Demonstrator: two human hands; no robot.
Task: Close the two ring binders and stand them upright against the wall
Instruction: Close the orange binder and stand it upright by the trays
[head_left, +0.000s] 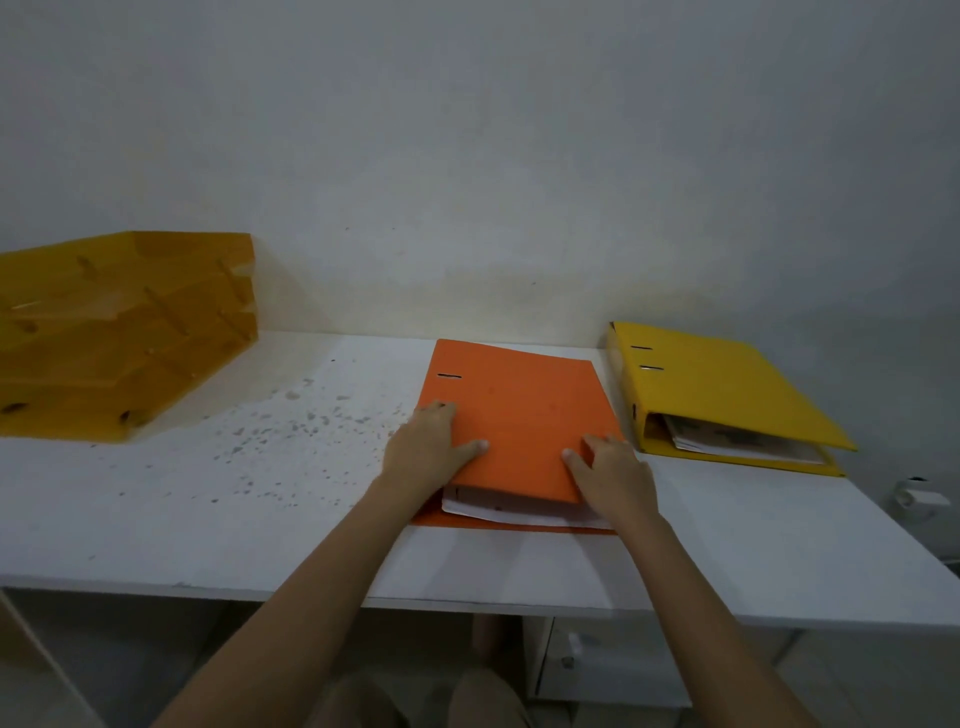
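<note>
- The orange binder (519, 415) lies flat on the white desk (208, 519), its front cover down but not fully shut: white sheets (519, 512) show in the gap at the near edge.
- The left hand (434, 447) rests on the binder's left edge, fingers stretched along the spine side and thumb pressed flat on the cover; it is spread out, not clenched.
- The right hand (613, 473) lies on the cover's near right corner, thumb on top, fingers curled over the right edge, gripping that edge lightly.
- Just right of the right hand's fingers lies the yellow binder (722, 389), flat and closed, papers visible at its open near end; its far end is close to the wall (467, 156).
- Well left of the left hand's fingers, an amber stack of letter trays (119, 332) stands against the wall.
</note>
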